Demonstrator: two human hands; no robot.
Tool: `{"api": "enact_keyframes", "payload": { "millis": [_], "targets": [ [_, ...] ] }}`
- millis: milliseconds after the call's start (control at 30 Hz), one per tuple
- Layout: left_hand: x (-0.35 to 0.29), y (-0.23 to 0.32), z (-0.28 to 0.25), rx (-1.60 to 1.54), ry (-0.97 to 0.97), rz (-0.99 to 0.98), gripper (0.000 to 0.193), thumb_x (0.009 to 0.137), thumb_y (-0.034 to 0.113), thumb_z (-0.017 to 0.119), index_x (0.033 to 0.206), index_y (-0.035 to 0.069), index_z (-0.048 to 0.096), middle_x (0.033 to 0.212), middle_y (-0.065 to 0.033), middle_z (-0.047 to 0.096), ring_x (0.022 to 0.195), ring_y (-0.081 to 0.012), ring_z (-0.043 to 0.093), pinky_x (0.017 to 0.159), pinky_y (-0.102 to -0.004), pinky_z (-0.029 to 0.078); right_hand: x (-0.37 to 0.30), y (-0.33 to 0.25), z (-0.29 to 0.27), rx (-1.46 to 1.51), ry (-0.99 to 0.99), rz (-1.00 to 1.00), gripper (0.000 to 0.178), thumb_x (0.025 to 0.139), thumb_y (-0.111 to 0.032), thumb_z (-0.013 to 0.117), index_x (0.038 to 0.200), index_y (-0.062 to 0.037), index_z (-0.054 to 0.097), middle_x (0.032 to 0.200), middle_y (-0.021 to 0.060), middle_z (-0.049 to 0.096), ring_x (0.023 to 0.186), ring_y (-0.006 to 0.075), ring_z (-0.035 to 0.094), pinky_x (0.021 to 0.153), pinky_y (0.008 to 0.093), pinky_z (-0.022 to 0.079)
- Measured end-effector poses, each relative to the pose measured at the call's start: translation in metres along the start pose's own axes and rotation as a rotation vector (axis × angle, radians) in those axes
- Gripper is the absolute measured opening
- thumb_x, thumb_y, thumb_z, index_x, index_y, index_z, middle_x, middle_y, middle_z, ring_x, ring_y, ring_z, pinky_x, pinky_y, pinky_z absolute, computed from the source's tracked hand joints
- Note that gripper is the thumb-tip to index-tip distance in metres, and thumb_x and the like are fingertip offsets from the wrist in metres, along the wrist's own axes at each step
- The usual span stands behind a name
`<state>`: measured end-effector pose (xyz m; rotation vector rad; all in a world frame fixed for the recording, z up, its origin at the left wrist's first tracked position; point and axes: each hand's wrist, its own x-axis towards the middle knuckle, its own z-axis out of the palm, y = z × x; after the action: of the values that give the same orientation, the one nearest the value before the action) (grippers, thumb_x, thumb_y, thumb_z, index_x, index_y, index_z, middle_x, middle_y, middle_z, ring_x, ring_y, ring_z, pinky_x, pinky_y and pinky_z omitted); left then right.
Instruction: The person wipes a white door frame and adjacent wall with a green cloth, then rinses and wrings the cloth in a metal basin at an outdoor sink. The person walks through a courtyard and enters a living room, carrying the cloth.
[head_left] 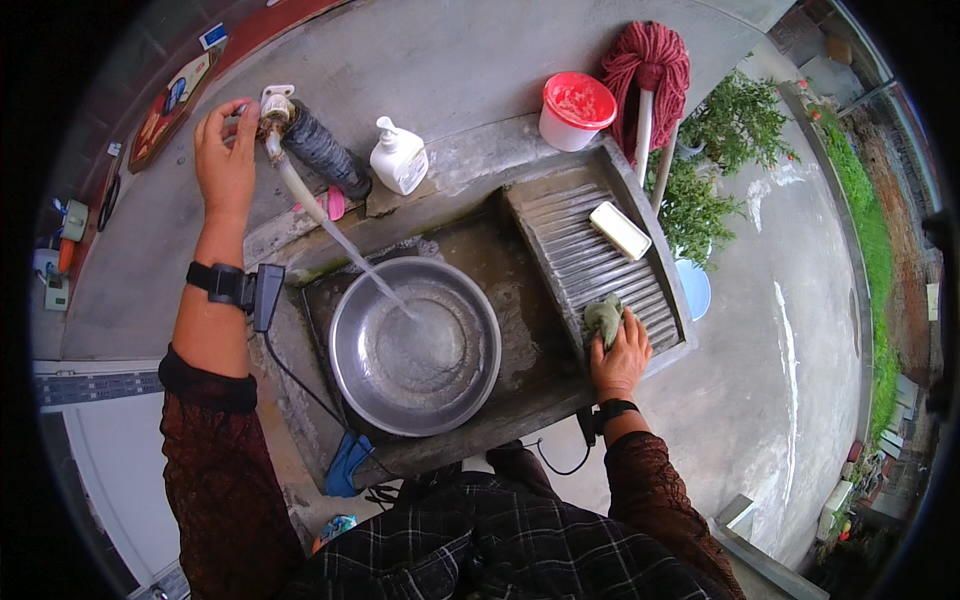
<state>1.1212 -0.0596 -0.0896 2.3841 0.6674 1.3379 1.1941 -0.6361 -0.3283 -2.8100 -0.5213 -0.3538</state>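
The right hand [620, 358] holds a bunched green cloth [604, 322] on the ridged washboard [570, 250], fingers curled against it, the cloth's longer side roughly toward twelve o'clock. From that hand the round metal basin [480, 345] lies at nine o'clock, nearer to it than to the left hand [228, 160], up at the tap [275, 125] at the basin's eleven. Whether the left fingers grip or merely touch the tap, I cannot tell.
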Motion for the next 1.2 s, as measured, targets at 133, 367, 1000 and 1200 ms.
{"api": "enact_keyframes", "payload": {
  "millis": [133,367,1000,1200],
  "targets": [
    [-0.006,0.005,0.004,-0.294,-0.016,-0.118,0.033,0.098,0.032,0.069,0.121,0.008,0.069,0.096,-0.0046,0.072,0.084,-0.0116,0.067,0.079,-0.0263,0.052,0.0,0.0,0.001,-0.003,0.015,0.003,0.042,0.083,-0.03,0.068,0.119,-0.0076,0.067,0.145,0.0074,0.055,0.132,0.0346,0.049,0.109,0.05,0.036],
    [-0.055,0.001,-0.01,-0.259,0.023,0.01,0.048,0.1,0.025,0.065,0.144,0.008,0.055,0.124,-0.0088,0.066,0.096,-0.011,0.062,0.088,-0.0277,0.049,0.0,0.001,0.004,-0.024,0.004,0.017,0.042,0.083,-0.031,0.068,0.118,-0.0077,0.067,0.145,0.0068,0.055,0.132,0.0345,0.05,0.11,0.0501,0.036],
    [-0.348,-0.032,-0.145,-0.899,-0.025,-1.48,0.045,0.105,0.042,0.053,0.137,0.011,0.056,0.122,-0.0051,0.062,0.109,-0.0184,0.06,0.098,-0.036,0.05,0.0,-0.002,0.003,-0.038,-0.025,0.013,0.048,0.082,-0.031,0.068,0.125,-0.0105,0.065,0.146,0.006,0.054,0.135,0.0323,0.047,0.109,0.0481,0.036],
    [-0.417,0.012,-0.172,-1.052,-0.025,-1.812,0.046,0.103,0.042,0.056,0.137,0.012,0.056,0.132,-0.0071,0.058,0.122,-0.0238,0.056,0.11,-0.0434,0.045,-0.003,-0.003,-0.001,-0.062,-0.044,-0.001,0.047,0.088,-0.033,0.065,0.126,-0.0071,0.064,0.146,0.0072,0.054,0.135,0.0324,0.047,0.108,0.0487,0.037]
  ]
}}
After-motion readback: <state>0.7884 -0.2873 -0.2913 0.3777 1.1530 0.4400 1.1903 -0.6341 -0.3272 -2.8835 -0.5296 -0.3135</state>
